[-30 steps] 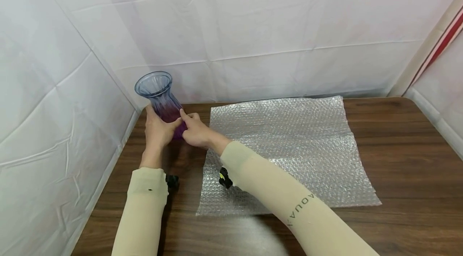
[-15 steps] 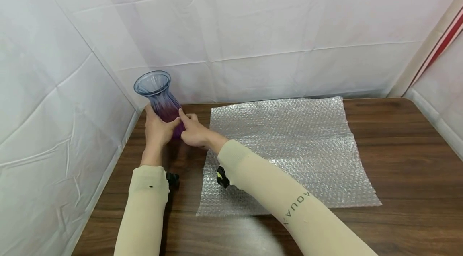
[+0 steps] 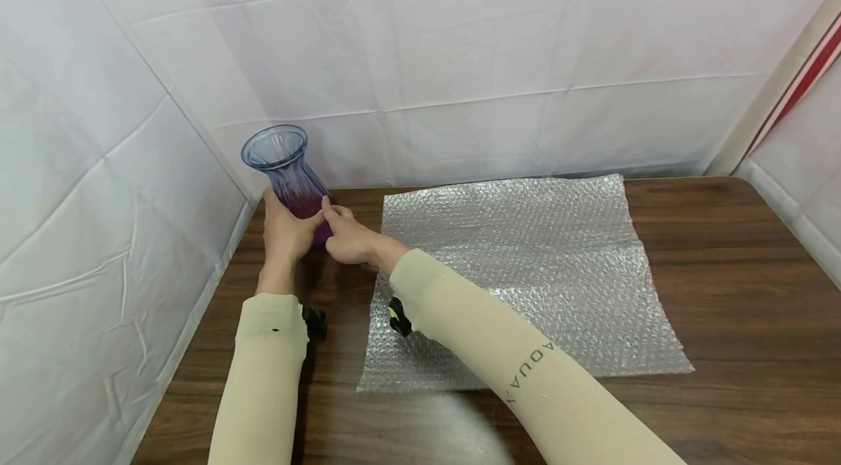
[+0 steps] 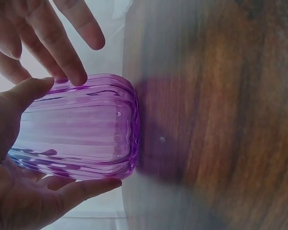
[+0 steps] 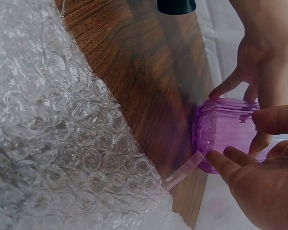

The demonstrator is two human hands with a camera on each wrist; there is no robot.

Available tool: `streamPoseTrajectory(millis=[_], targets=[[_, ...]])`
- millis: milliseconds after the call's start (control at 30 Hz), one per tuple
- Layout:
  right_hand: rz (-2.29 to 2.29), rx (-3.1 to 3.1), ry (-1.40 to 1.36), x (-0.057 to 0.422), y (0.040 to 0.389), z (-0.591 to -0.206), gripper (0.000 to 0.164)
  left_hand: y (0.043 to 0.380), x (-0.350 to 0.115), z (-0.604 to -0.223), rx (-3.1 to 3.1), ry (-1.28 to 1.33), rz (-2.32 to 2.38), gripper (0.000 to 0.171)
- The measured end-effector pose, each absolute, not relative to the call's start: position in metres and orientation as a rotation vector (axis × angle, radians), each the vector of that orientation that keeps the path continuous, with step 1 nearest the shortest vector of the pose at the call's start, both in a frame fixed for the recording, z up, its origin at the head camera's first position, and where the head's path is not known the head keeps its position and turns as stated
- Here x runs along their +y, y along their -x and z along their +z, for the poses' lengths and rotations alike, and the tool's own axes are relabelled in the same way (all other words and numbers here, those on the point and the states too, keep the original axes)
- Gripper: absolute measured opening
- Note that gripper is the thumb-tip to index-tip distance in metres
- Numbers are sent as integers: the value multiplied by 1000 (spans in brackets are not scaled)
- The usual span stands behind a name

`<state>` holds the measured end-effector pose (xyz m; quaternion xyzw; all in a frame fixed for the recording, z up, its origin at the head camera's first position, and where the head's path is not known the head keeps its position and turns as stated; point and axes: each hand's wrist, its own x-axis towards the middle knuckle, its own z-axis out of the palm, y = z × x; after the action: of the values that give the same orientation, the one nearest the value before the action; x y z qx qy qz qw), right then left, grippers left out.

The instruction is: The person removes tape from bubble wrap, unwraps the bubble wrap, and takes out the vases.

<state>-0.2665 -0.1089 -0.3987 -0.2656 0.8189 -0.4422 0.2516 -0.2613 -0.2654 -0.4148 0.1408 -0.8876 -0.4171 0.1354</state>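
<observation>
A ribbed glass vase (image 3: pixel 297 186), blue at its flared rim and purple toward the base, stands slightly tilted at the table's far left corner. My left hand (image 3: pixel 285 233) grips its left and near sides, thumb across the front. On the right side, the thumb and fingers of my right hand (image 3: pixel 352 237) hold the lower body. The left wrist view shows the purple base (image 4: pixel 86 129) close over the wood; whether it touches the table I cannot tell. In the right wrist view, both hands are around the lower vase (image 5: pixel 223 129).
A sheet of bubble wrap (image 3: pixel 519 246) lies flat over the middle of the wooden table (image 3: pixel 736 268), partly under my right forearm. White sheeting (image 3: pixel 460 49) hangs behind the table and at both sides. A pale strip (image 5: pixel 183 172) shows between wrap and vase.
The vase has shifted slightly left and upward in the head view. Both hands have moved along with it, keeping their hold. The bubble wrap lies as before.
</observation>
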Motion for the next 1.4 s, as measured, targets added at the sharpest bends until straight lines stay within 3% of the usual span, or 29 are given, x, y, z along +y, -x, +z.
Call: streamPoseTrajectory(millis=[667,1400], targets=[[-1085,2258,797,-109,270,-400,77,268,-272,-418,-2569,-410,-1210,106],[-1091,2252,798,-108,271,-400,77,269,-276,-414,-2603,-381,-1271,113]])
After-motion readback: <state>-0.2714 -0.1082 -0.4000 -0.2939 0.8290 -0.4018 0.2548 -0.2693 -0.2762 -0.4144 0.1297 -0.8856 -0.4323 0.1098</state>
